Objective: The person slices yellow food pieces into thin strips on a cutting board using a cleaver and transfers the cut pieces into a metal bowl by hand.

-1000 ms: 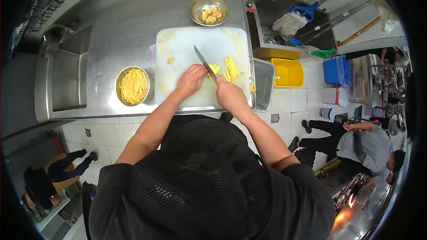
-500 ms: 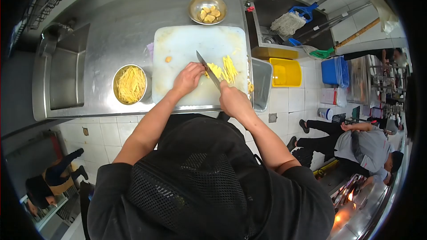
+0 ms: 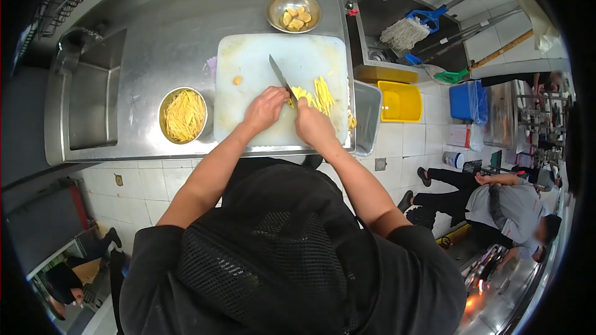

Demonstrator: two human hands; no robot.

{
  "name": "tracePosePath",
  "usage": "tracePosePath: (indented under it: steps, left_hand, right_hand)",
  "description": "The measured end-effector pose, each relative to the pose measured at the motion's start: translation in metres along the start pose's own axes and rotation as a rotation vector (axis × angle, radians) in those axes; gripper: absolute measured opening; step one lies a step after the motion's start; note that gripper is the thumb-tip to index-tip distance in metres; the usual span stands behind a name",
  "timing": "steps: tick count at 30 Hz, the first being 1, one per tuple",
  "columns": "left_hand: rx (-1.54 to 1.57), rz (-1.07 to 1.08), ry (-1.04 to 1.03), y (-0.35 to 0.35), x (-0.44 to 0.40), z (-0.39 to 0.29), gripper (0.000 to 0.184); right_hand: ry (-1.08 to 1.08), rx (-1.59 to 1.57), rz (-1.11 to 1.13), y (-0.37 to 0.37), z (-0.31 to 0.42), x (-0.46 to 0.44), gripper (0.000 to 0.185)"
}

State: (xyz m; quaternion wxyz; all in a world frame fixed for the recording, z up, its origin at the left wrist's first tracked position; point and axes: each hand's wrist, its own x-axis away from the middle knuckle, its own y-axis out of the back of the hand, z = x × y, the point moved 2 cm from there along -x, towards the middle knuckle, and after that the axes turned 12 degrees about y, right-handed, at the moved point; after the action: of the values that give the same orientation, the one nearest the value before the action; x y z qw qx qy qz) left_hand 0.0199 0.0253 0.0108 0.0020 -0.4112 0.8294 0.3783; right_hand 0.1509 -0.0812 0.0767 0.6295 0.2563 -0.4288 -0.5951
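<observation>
My right hand (image 3: 313, 125) is closed around the handle of a kitchen knife (image 3: 279, 72), its blade pointing up and left across the white cutting board (image 3: 248, 56). Beside the blade, my left hand (image 3: 266, 109) has its fingers curled down on yellow ginger, mostly hidden beneath them. Ginger slices (image 3: 302, 94) lie right of the blade, with a row of ginger strips (image 3: 323, 95) farther right. A small ginger piece (image 3: 237, 80) sits alone on the board's left. Left of the board stands a metal container (image 3: 165, 135) full of ginger shreds (image 3: 185, 115).
A metal bowl (image 3: 271, 15) with several ginger chunks stands behind the board. A sink basin (image 3: 93, 108) is at the counter's left. Grey (image 3: 367, 111) and yellow (image 3: 400, 102) tubs are at the right. One person in a grey shirt (image 3: 506, 208) stands near flames (image 3: 475, 294).
My right hand and the knife have shifted left, bringing the blade against my left fingertips. My left hand stays nearly in place. A person at the lower left has moved.
</observation>
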Motion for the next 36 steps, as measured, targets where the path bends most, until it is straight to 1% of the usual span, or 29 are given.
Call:
tracePosePath:
  steps: [2, 4, 9, 11, 13, 16, 17, 19, 22, 25, 28, 29, 31, 33, 36]
  left_hand:
    - [0.002, 0.015, 0.007, 0.002, 0.001, 0.000, 0.020]
    - [0.013, 0.026, 0.009, 0.000, -0.002, 0.001, 0.022]
    - [-0.007, 0.022, 0.008, -0.002, 0.002, 0.003, 0.024]
    - [-0.013, 0.023, 0.001, -0.001, 0.002, 0.004, 0.024]
    - [-0.019, 0.025, -0.014, -0.002, 0.001, 0.004, 0.024]
    - [-0.041, 0.024, -0.017, 0.000, 0.002, 0.004, 0.023]
    - [-0.036, 0.027, -0.002, -0.001, 0.005, 0.003, 0.023]
    - [-0.028, 0.019, 0.009, -0.001, -0.001, 0.003, 0.023]
    - [-0.048, 0.019, -0.003, -0.002, 0.002, 0.002, 0.023]
    - [-0.017, 0.016, -0.023, 0.001, 0.004, 0.002, 0.023]
    - [0.006, 0.013, -0.027, -0.001, 0.001, 0.003, 0.022]
    - [-0.015, -0.006, -0.042, -0.002, -0.001, 0.003, 0.022]
    - [-0.029, -0.016, -0.042, -0.003, 0.005, 0.004, 0.022]
    - [-0.056, 0.014, -0.030, -0.002, 0.002, 0.005, 0.021]
    - [-0.065, 0.031, -0.022, 0.000, 0.002, 0.002, 0.020]
  right_hand:
    - [-0.002, -0.029, -0.030, -0.002, 0.000, -0.007, 0.022]
    - [-0.006, -0.006, 0.004, 0.013, 0.004, -0.006, 0.022]
    - [-0.031, -0.003, 0.090, 0.037, 0.017, 0.044, 0.022]
    - [-0.043, 0.003, 0.117, 0.027, 0.013, 0.044, 0.022]
    - [0.019, -0.009, -0.036, 0.001, 0.005, 0.024, 0.023]
    - [0.002, -0.002, -0.062, -0.002, 0.006, -0.009, 0.024]
    - [-0.003, -0.006, -0.067, 0.001, 0.007, -0.004, 0.024]
    - [0.005, -0.009, 0.012, 0.024, 0.015, 0.010, 0.026]
    - [-0.009, -0.016, 0.013, 0.013, 0.007, 0.021, 0.025]
    - [-0.032, -0.040, -0.041, -0.001, 0.006, -0.007, 0.025]
    - [-0.028, -0.042, -0.044, 0.011, 0.010, -0.011, 0.025]
    - [-0.029, -0.036, -0.051, 0.020, 0.010, -0.008, 0.025]
    - [-0.041, -0.038, 0.068, 0.030, 0.016, 0.017, 0.026]
    - [-0.033, -0.042, 0.070, 0.035, 0.017, 0.038, 0.026]
    - [-0.022, -0.044, 0.063, 0.028, 0.015, 0.041, 0.026]
